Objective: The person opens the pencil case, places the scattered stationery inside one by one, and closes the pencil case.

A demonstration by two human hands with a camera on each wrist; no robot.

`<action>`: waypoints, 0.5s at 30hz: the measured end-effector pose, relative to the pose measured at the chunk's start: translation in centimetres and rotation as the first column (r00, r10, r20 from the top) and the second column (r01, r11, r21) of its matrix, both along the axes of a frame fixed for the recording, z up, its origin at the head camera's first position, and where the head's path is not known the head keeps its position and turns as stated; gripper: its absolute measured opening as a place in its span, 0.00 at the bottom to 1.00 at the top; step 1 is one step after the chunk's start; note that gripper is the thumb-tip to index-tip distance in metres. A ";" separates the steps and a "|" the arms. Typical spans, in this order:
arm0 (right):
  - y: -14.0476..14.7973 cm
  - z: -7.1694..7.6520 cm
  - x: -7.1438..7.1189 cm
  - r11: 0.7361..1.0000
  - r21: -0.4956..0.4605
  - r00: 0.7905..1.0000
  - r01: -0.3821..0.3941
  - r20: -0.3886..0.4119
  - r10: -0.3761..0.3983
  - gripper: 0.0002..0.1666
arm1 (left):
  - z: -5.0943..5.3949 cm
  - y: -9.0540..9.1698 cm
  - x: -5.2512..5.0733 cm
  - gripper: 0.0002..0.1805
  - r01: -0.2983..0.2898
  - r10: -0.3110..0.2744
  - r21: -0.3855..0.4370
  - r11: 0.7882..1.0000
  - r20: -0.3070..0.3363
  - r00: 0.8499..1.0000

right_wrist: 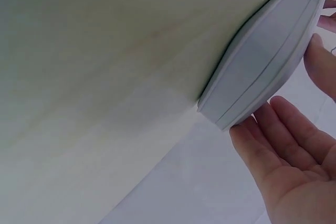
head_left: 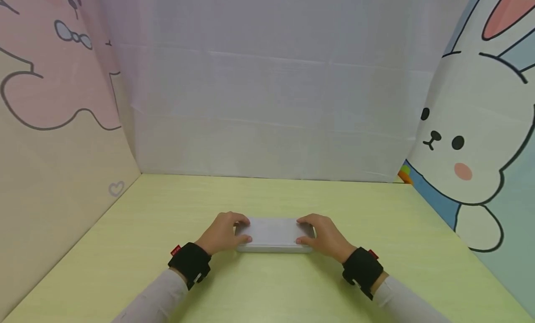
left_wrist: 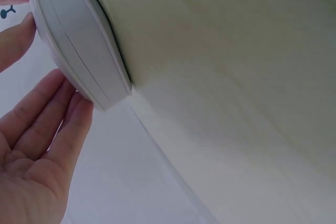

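Note:
A flat white box (head_left: 273,232) lies on the pale yellow-green table in the middle of the head view. At its left end my left hand (head_left: 223,233) grips it, thumb on the near side and fingers on the far side. The right hand (head_left: 326,235) holds the other end in the same way. Both wrist views show fingertips against the box's upper edge; a thin seam runs along its side (left_wrist: 79,40). In the right wrist view a small loop-like detail shows near one end of the box (right_wrist: 262,51). What the box contains is hidden.
The table (head_left: 167,202) stretches out around the box. A whitish sheet (head_left: 271,90) hangs behind it. Printed panels stand at both sides, a pink figure on the left panel (head_left: 62,151) and a rabbit on the right panel (head_left: 472,151).

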State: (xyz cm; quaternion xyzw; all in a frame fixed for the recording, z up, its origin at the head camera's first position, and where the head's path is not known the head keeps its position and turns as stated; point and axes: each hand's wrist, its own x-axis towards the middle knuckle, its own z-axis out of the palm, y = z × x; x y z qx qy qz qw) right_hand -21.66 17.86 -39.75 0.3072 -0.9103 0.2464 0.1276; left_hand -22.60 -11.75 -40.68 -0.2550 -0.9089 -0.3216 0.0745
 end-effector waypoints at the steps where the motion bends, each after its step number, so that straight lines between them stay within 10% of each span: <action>1: 0.1 0.0 -0.1 1.000 -0.003 1.000 0.000 -0.005 0.000 0.25 | 0.0 0.1 -0.1 0.17 0.001 -0.001 0.001 1.000 0.000 1.000; 15: -0.1 -0.1 -0.9 1.000 -0.003 0.999 0.022 0.043 -0.021 0.28 | -0.2 0.3 -0.2 0.21 -0.080 0.081 -0.041 0.996 0.019 0.997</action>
